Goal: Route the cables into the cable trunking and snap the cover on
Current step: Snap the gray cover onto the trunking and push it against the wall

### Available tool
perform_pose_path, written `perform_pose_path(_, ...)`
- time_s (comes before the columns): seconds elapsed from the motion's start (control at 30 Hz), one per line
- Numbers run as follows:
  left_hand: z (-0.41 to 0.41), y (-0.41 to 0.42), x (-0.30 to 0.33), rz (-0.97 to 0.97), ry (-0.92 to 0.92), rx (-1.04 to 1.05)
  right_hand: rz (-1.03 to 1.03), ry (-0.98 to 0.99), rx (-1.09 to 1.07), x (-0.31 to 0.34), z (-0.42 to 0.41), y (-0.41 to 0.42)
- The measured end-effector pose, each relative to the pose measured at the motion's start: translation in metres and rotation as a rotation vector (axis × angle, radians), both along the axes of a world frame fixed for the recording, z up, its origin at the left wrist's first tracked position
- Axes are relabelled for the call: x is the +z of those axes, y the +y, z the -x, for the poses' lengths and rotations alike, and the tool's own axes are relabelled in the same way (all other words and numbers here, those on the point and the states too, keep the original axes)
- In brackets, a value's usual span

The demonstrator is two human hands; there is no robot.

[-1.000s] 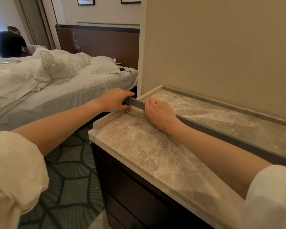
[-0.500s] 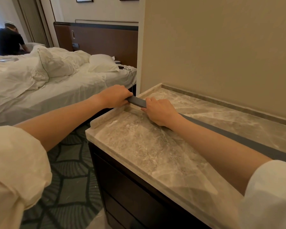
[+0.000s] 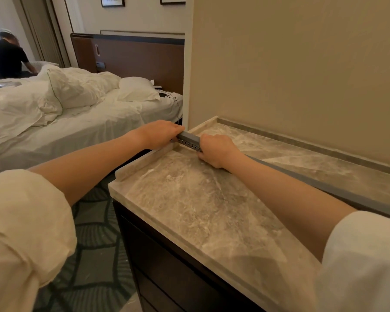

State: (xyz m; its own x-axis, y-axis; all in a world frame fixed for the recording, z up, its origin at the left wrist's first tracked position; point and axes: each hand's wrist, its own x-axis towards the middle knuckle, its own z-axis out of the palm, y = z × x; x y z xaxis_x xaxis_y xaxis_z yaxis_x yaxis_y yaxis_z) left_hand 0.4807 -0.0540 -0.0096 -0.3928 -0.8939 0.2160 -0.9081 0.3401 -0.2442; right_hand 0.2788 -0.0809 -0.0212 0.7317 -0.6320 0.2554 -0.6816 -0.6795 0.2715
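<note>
A long grey cable trunking [image 3: 313, 181] lies along the marble counter top [image 3: 189, 199], running from the right edge to the counter's far left corner. Its left end [image 3: 189, 140] shows a row of small slots in its side wall and sticks out over the raised rim. My left hand [image 3: 160, 134] is closed around that very end, beyond the counter's edge. My right hand [image 3: 216, 149] grips the trunking just to the right, fingers curled over it. No cables are visible; the inside of the trunking is hidden.
A beige wall [image 3: 302, 75] rises behind the counter, which sits on a dark cabinet [image 3: 167, 266]. To the left is an unmade bed [image 3: 65, 113] with a pillow and a thin cable. A person in black [image 3: 7, 57] sits far left. Patterned carpet [image 3: 95, 255] lies below.
Both hands stayed on the trunking's left end. The end has turned or lifted a little, and its slotted side wall now shows between my hands.
</note>
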Motion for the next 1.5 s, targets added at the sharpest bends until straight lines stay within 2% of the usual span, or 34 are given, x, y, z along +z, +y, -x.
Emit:
perform_pose_path(0.37, 0.009, -0.004, -0.005, -0.057, 0.058, 0.064, -0.231, 0.02, 0.0, 0.004, -0.002, -0.009)
perform_pose_path(0.43, 0.017, -0.004, -0.006, -0.017, -0.017, 0.09, -0.253, 0.011, 0.004, 0.004, -0.001, -0.009)
perform_pose_path(0.6, 0.029, -0.008, -0.013, 0.152, -0.343, 0.143, -0.299, 0.0, -0.002, 0.008, 0.0, -0.006)
perform_pose_path(0.77, 0.025, -0.01, -0.012, 0.15, -0.438, 0.112, -0.216, 0.013, -0.054, 0.008, -0.004, 0.001)
perform_pose_path(1.07, 0.023, -0.011, -0.016, 0.16, -0.378, 0.13, -0.096, -0.118, -0.084, 0.0, -0.032, 0.003)
perform_pose_path(1.3, 0.021, -0.008, -0.019, 0.17, -0.241, 0.062, -0.127, -0.114, -0.053, -0.002, -0.025, 0.003)
perform_pose_path(1.37, 0.018, -0.004, -0.019, 0.167, -0.153, 0.036, -0.152, -0.112, -0.049, 0.0, -0.024, 0.003)
perform_pose_path(1.5, 0.006, 0.006, -0.014, 0.093, 0.189, -0.021, -0.221, -0.099, -0.037, 0.006, -0.021, 0.004)
